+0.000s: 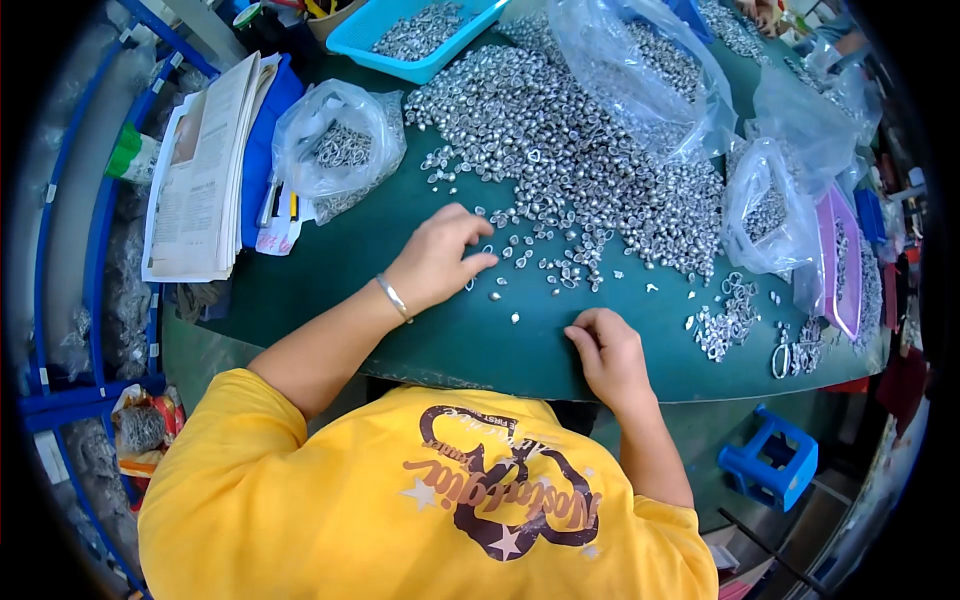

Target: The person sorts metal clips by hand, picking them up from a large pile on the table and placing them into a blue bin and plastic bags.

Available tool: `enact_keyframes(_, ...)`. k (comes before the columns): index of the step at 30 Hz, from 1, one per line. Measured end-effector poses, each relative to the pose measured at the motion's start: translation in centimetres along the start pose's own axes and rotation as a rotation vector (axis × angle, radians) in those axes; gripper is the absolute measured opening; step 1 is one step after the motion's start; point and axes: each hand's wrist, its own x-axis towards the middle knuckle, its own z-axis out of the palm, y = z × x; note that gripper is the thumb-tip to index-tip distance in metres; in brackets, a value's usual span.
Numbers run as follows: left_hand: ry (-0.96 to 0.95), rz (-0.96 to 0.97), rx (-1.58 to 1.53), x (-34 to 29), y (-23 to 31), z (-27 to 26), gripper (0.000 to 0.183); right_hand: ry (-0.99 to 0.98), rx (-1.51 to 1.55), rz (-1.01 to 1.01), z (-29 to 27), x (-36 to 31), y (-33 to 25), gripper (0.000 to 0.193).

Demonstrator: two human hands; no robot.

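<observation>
A large heap of small silver metal pieces (560,130), many of them teardrop-shaped, covers the far middle of the green table (430,340). My left hand (440,258) rests at the heap's near left edge, thumb and forefinger apart, with a few loose pieces (512,250) right beside the fingertips. A silver bangle (394,298) circles that wrist. Nearer the table's front edge lies my right hand (610,355), its fingers curled in with the thumb against them. Whatever it may hold is hidden.
Bags of metal parts stand left (335,150) and right (765,210) of the heap. A blue basket (350,40) sits at the back, papers (205,165) at far left. Small piles (725,320) and a purple tray (835,265) lie right. A blue stool (770,455) stands below.
</observation>
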Motion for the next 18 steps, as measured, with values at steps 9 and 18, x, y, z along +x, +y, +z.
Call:
enact_keyframes(9,-0.070,-0.637,-1.016,-0.2,1.7,-0.1,0.008,0.122,0.176,0.117,0.1,2.8,0.0,0.010)
enact_keyframes(18,-0.129,-0.201,-0.125,-2.9,0.8,-2.2,0.020,0.079,0.734,0.370,-0.3,3.4,1.0,0.004)
